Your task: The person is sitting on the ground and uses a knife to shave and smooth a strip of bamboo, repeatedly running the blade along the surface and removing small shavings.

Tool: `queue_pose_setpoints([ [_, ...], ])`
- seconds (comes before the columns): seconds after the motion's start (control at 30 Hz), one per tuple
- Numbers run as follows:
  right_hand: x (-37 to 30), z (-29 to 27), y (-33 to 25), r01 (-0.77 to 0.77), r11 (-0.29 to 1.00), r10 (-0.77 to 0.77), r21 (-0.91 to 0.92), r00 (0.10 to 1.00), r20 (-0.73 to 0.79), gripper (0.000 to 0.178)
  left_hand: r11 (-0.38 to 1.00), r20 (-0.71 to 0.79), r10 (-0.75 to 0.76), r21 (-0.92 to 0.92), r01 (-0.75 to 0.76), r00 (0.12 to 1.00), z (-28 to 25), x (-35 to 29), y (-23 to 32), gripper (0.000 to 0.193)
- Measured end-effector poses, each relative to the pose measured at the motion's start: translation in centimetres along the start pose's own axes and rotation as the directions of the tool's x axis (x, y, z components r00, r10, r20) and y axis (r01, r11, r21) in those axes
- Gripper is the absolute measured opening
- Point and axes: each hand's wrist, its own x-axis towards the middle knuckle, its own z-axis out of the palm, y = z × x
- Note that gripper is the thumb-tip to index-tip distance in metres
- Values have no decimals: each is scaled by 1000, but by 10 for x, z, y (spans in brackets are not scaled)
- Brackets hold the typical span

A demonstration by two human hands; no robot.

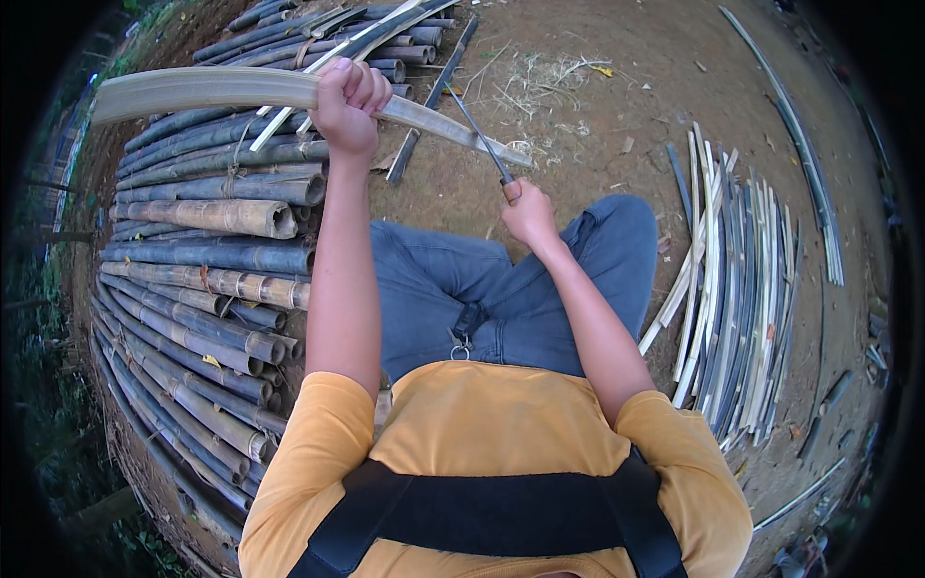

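My left hand (351, 104) is closed around a long pale bamboo strip (217, 89), raised over the pile at the left. From my fist the strip runs left in a wide band and right toward its narrower end. My right hand (529, 212) grips the wooden handle of a knife (487, 144). The thin dark blade points up and away to the left, crossing the strip near its right end. Whether the edge is cutting into the strip I cannot tell.
Stacked bamboo poles (212, 255) fill the ground on my left. Split bamboo strips (737, 299) lie bundled to my right, with longer lengths (805, 154) beyond. Pale shavings (549, 87) are scattered on the dirt ahead. A dark bamboo piece (434, 96) lies between pile and shavings.
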Motion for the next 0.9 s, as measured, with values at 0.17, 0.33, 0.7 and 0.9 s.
queue_pose_setpoints([
  [0.17,44,26,64,-81,996,82,-42,997,15,20,1000,-35,-12,0,12,999,14,5,1,34],
  [0.33,26,24,38,-74,997,74,17,997,-12,19,1000,-56,7,20,-6,998,17,-2,0,33],
  [0.7,25,32,49,-440,889,422,126,895,148,26,995,-262,81,71,-65,962,33,-5,-1,31],
  [0.9,13,45,40,-109,970,158,219,962,-222,21,957,-569,270,247,-152,777,32,-7,-7,37],
])
